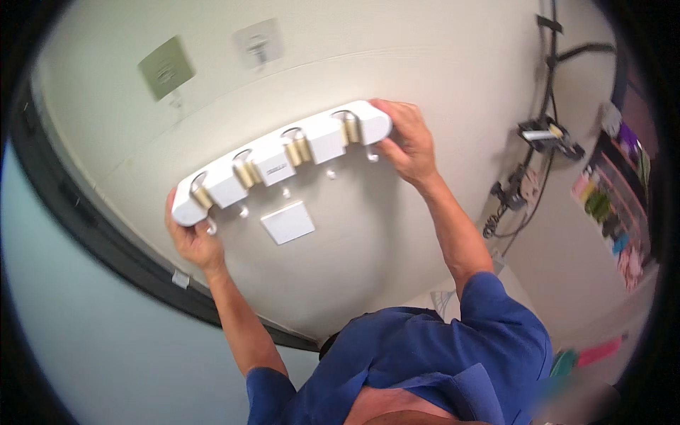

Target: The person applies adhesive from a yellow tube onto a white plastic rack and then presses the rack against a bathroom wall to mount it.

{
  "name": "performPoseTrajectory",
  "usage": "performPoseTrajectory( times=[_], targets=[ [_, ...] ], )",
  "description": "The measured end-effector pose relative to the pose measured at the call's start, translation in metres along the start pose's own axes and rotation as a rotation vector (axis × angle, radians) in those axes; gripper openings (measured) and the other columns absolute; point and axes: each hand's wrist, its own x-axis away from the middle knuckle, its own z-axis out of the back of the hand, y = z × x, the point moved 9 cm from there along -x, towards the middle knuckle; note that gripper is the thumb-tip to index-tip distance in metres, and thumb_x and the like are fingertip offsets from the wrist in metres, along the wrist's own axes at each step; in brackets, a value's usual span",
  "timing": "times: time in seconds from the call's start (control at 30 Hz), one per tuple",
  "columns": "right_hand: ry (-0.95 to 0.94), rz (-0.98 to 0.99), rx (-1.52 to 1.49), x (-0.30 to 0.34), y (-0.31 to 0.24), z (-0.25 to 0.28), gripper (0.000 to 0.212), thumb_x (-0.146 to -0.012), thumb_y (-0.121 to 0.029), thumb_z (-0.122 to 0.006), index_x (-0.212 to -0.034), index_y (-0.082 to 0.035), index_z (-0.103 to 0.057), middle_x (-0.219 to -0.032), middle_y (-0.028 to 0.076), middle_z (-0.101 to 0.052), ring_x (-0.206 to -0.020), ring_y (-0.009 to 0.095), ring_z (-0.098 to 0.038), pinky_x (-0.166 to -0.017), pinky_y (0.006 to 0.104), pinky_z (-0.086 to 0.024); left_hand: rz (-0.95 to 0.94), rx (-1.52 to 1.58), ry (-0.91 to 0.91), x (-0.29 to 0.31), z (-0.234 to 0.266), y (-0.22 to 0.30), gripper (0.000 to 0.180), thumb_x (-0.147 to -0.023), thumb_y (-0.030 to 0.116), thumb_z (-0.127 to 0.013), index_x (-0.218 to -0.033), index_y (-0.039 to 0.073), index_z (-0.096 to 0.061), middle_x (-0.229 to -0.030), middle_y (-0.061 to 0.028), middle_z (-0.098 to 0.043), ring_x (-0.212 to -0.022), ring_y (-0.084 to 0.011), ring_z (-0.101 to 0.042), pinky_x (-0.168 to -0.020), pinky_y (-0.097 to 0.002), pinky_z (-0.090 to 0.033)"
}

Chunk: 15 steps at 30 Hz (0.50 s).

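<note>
A long white wall-mount broom and mop holder (326,143) is stretched between my two hands. It has several slots with pale yellow rollers and dark wire loops, and small white hooks along its lower edge. It tilts, its right end higher in view. My left hand (200,248) is closed round the left end, next to a hook. At the right end my right hand (411,145) grips the rounded tip, thumb below and fingers above. Behind the holder is the pale wall (340,74); whether the two touch, I cannot tell.
A green square adhesive hook (166,68) and a clear one (258,41) are on the wall above. Below the holder is a white wall plate (289,222). A dark frame (106,255) curves along the left. Black piping with a bracket (549,138) and a hanging organizer (613,212) are at right.
</note>
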Motion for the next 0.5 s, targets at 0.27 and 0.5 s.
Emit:
performPoseTrajectory(
  times=[0.27, 0.5],
  targets=[
    [0.035, -0.025, -0.03, 0.012, 0.086, 0.067, 0.061, -0.071, 0.001, -0.076, -0.13, -0.01, -0.065, -0.124, 0.007, -0.067, -0.111, 0.026, -0.058, -0.096, 0.0373, -0.049, -0.129, -0.101, 0.013, 0.027, -0.11, 0.006, 0.059, -0.095, 0.015, -0.066, -0.145, -0.007, -0.043, -0.147, -0.0164, -0.045, -0.133, -0.0285, -0.049, -0.111, -0.0399, -0.041],
    [0.04, -0.037, -0.006, 0.016, 0.055, -0.011, 0.059, -0.073, 0.001, -0.076, -0.13, -0.008, -0.065, -0.126, 0.008, -0.067, -0.113, 0.026, -0.058, -0.099, 0.0368, -0.047, -0.19, -0.114, -0.028, 0.003, -0.046, -0.04, 0.061, -0.098, 0.021, -0.065, -0.145, -0.008, -0.042, -0.146, -0.0177, -0.046, -0.133, -0.0292, -0.05, -0.11, -0.04, -0.041]
  ],
)
